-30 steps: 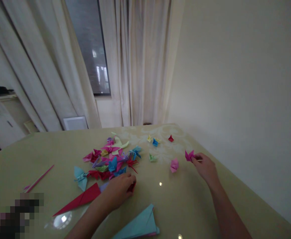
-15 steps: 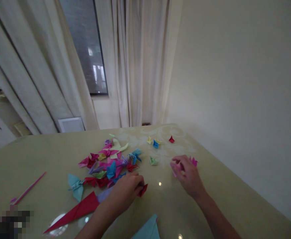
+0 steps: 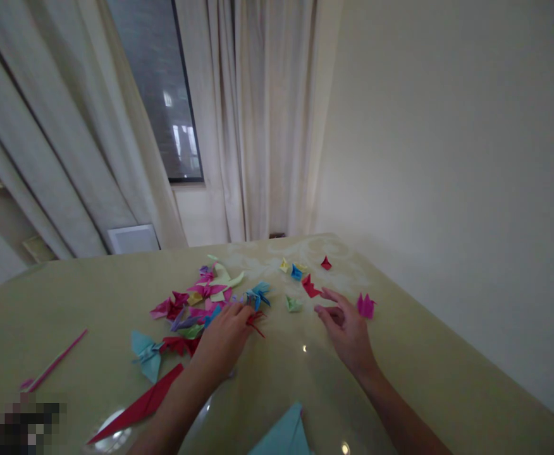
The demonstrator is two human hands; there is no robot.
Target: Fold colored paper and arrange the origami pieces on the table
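Observation:
My left hand [image 3: 227,328] reaches into the right side of a pile of folded paper cranes [image 3: 205,291], its fingers closed on a red paper crane [image 3: 256,321]. Part of that crane is hidden by the fingers. My right hand [image 3: 346,328] is open above the table, thumb and forefinger apart. Just beyond its forefinger lies a small red folded paper piece [image 3: 310,286]. A magenta folded piece [image 3: 366,306] sits to the right of this hand, and a light green one [image 3: 293,304] to its left.
Farther back are a blue folded piece [image 3: 296,272], a yellow one [image 3: 284,265] and a dark red one [image 3: 326,263]. A long red folded paper [image 3: 139,404] and a light blue paper [image 3: 281,433] lie in front. A pink stick [image 3: 59,360] is at left; the wall [image 3: 448,189] borders the table's right.
My left hand has let go of a small red piece and moved up-left to the pile. That piece now lies beyond my right hand, which has shifted slightly left and opened.

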